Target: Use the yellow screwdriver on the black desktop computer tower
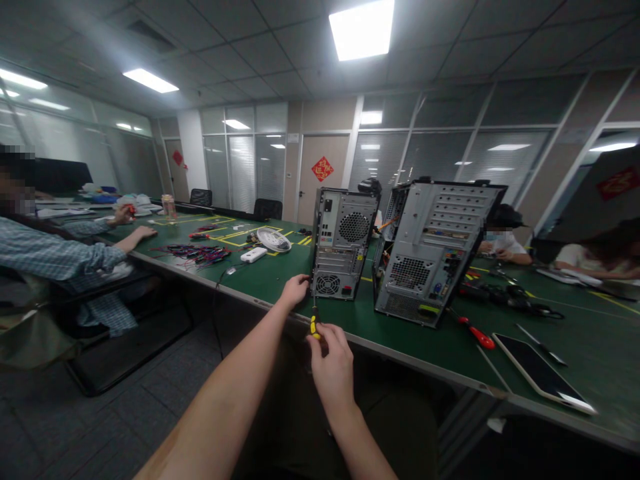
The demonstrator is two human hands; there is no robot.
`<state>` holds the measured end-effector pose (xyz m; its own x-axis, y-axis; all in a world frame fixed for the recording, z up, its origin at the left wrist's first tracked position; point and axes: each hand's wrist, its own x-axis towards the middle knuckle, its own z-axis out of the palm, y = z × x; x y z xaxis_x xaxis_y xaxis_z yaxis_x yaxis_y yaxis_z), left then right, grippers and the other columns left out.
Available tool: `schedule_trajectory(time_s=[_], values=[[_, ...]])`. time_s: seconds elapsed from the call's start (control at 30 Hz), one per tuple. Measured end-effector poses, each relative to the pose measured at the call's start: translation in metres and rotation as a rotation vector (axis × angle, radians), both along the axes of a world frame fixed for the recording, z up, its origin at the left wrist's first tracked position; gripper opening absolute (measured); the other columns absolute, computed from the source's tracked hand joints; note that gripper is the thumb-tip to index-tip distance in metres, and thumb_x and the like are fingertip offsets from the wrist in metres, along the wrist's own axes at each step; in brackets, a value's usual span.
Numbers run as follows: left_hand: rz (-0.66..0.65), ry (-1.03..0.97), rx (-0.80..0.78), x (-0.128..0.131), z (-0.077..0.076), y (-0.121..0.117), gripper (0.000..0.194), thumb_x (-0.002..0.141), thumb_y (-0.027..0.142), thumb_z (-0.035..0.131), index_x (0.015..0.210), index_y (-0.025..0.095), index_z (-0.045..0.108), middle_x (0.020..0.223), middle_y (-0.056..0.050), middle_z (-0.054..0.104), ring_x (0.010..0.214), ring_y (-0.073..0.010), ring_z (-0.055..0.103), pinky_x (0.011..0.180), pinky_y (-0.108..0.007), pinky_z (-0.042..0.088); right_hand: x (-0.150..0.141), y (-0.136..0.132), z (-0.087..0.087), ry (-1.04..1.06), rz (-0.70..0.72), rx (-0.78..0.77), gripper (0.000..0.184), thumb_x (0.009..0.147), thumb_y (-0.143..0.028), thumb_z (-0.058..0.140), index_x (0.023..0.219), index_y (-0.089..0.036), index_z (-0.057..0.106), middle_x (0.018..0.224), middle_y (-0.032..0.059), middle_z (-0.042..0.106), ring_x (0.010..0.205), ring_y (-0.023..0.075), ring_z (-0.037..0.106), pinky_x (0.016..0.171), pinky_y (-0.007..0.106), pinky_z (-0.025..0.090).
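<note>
My right hand [331, 357] is closed around a screwdriver with a yellow and black handle [314, 327], its shaft pointing up toward the lower rear corner of a grey computer tower [343, 243] on the green table [280, 277]. My left hand [295, 290] rests with curled fingers on the table beside that same corner, touching or nearly touching the case. Whether it grips anything is hidden. A second, opened tower [433, 250] stands just to the right.
A red-handled screwdriver [477, 333] and a tablet [543, 373] lie at the right. A white fan [273, 240], a white box and coloured cables [197, 253] lie at the left. A person in a plaid sleeve [55, 250] sits left; other people sit far right.
</note>
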<state>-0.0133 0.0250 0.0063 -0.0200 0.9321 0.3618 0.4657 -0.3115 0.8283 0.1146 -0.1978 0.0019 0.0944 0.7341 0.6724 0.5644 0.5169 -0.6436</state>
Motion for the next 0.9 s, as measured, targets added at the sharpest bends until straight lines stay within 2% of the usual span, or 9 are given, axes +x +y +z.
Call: schedule_trajectory(time_s=[0.1,0.43,0.7,0.9], values=[[0.001,0.000,0.001,-0.0001,0.0003,-0.0005,0.035,0.088,0.017,0.051,0.118,0.015,0.070,0.113,-0.009,0.073,0.103,-0.0185,0.067,0.098,-0.028,0.046,-0.0008,0.0007,0.0006,0.015,0.006,0.009,0.023,0.092,-0.021,0.056,0.110,-0.019,0.070,0.109,0.0098,0.063,0.097,0.0209,0.064,0.086,0.031,0.055],[0.004,-0.009,-0.004,0.0001,0.0033,-0.0049,0.035,0.088,0.018,0.052,0.117,0.015,0.070,0.109,-0.009,0.074,0.102,-0.0191,0.067,0.099,-0.030,0.046,0.0005,-0.0003,-0.0019,-0.036,0.015,0.039,0.035,0.094,-0.014,0.047,0.119,-0.020,0.070,0.119,0.0104,0.062,0.108,0.0206,0.063,0.096,0.032,0.051],[0.013,0.018,-0.015,0.0015,0.0061,-0.0070,0.036,0.088,0.017,0.051,0.120,0.014,0.069,0.112,-0.010,0.073,0.103,-0.0191,0.067,0.097,-0.028,0.047,-0.0003,0.0005,-0.0010,0.003,0.014,-0.011,0.024,0.091,-0.019,0.054,0.111,-0.018,0.068,0.112,0.0108,0.064,0.103,0.0228,0.063,0.092,0.035,0.052],[0.010,0.015,-0.017,0.0004,0.0037,-0.0040,0.036,0.088,0.018,0.051,0.119,0.015,0.069,0.112,-0.009,0.074,0.104,-0.0190,0.067,0.097,-0.028,0.047,0.0000,0.0006,-0.0014,0.030,0.010,0.008,0.024,0.093,-0.020,0.051,0.112,-0.019,0.066,0.111,0.0107,0.064,0.101,0.0220,0.063,0.090,0.034,0.053]])
